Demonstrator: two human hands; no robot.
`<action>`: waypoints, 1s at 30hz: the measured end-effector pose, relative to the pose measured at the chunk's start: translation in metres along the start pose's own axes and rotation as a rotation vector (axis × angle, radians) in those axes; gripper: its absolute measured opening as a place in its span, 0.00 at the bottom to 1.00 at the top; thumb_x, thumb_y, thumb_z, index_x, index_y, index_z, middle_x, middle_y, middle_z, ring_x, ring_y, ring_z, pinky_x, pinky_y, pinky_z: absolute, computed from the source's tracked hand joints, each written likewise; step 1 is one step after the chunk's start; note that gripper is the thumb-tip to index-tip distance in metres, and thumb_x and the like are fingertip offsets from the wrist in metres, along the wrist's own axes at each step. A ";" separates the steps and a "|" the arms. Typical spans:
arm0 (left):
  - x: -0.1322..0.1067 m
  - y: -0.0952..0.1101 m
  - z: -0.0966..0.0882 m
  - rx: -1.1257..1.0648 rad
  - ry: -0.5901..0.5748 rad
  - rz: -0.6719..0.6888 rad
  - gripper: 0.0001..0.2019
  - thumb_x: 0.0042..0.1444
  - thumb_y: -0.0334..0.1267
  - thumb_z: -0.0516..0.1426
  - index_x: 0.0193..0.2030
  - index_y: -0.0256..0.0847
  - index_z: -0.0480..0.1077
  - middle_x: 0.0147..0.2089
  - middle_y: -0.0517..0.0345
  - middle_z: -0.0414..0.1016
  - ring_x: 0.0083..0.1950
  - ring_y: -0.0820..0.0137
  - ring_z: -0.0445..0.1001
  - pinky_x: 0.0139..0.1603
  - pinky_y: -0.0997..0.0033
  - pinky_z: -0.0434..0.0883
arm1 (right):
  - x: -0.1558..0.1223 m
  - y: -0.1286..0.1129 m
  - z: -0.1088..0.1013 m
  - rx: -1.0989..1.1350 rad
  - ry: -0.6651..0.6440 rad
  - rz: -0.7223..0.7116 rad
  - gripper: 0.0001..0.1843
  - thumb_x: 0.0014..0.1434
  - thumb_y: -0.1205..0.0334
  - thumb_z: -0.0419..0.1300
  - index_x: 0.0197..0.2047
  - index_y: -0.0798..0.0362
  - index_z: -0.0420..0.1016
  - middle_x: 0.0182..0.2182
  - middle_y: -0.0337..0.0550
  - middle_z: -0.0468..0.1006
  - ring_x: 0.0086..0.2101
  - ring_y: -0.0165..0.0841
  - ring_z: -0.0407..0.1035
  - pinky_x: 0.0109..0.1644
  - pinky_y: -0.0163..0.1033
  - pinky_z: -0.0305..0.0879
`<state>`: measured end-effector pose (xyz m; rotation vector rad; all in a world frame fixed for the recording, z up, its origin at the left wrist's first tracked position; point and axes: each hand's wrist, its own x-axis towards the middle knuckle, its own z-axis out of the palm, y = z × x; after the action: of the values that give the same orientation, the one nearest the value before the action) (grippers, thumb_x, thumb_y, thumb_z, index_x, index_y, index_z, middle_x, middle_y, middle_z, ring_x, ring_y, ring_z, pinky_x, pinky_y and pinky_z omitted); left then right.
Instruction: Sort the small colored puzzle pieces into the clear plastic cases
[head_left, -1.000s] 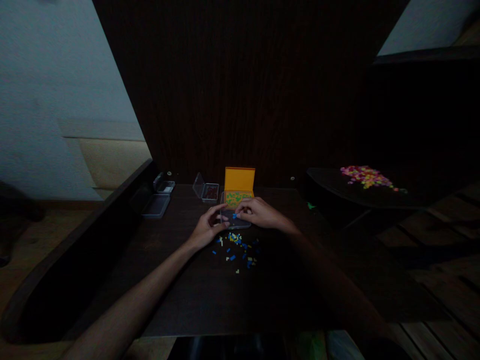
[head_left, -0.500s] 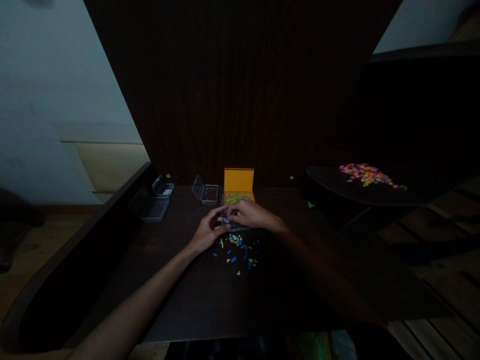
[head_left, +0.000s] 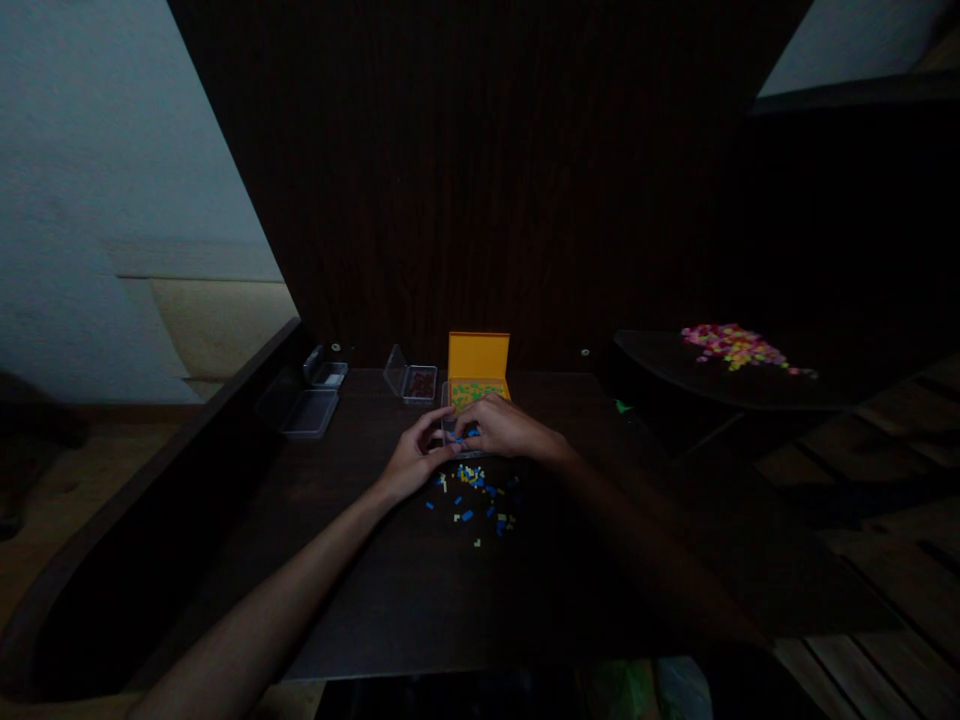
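Observation:
My left hand (head_left: 418, 452) grips the left side of a shallow clear plastic box (head_left: 445, 396), its thumb along the front edge. My right hand (head_left: 501, 425) reaches over the box with its fingers pinched together. Small blue building bricks (head_left: 458, 438) show at those fingertips, inside the box; the hand hides much of the interior. Right behind stands an open yellow case (head_left: 478, 356) holding many small green pieces. In front of the box lies a loose scatter of small blue, yellow and cream bricks (head_left: 471, 476).
An open clear box (head_left: 421, 383) with dark reddish pieces stands behind my left hand. Farther left are a clear tray (head_left: 310, 414) and a small open clear case (head_left: 328, 375). A pile of pink and yellow pieces (head_left: 731, 346) lies on a dark surface at right.
My right fingers have shifted slightly within the box, and more blue shows around them. My left hand keeps its place on the box. The view has tilted a little.

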<state>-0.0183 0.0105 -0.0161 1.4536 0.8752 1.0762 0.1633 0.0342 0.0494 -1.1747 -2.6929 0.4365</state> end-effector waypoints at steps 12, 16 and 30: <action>0.001 0.002 0.000 -0.045 -0.004 -0.003 0.32 0.45 0.40 0.66 0.58 0.37 0.66 0.50 0.49 0.74 0.46 0.65 0.74 0.52 0.60 0.71 | -0.002 0.005 -0.001 -0.013 0.019 -0.063 0.09 0.58 0.62 0.63 0.43 0.52 0.80 0.42 0.45 0.79 0.43 0.37 0.71 0.44 0.38 0.62; 0.001 0.000 -0.001 -0.060 -0.006 -0.006 0.33 0.45 0.39 0.67 0.59 0.37 0.65 0.51 0.49 0.74 0.46 0.66 0.74 0.53 0.60 0.71 | -0.001 0.003 0.004 -0.068 0.068 -0.007 0.11 0.63 0.65 0.57 0.46 0.51 0.79 0.43 0.46 0.78 0.43 0.36 0.70 0.45 0.38 0.61; 0.000 0.001 -0.001 -0.038 -0.028 -0.028 0.31 0.46 0.37 0.66 0.58 0.38 0.66 0.46 0.51 0.76 0.46 0.65 0.75 0.50 0.61 0.73 | 0.002 -0.001 0.005 -0.092 -0.021 0.122 0.09 0.62 0.64 0.57 0.42 0.54 0.78 0.36 0.46 0.79 0.37 0.35 0.71 0.38 0.35 0.58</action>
<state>-0.0192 0.0109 -0.0146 1.4180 0.8491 1.0438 0.1598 0.0336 0.0454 -1.3723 -2.6949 0.3474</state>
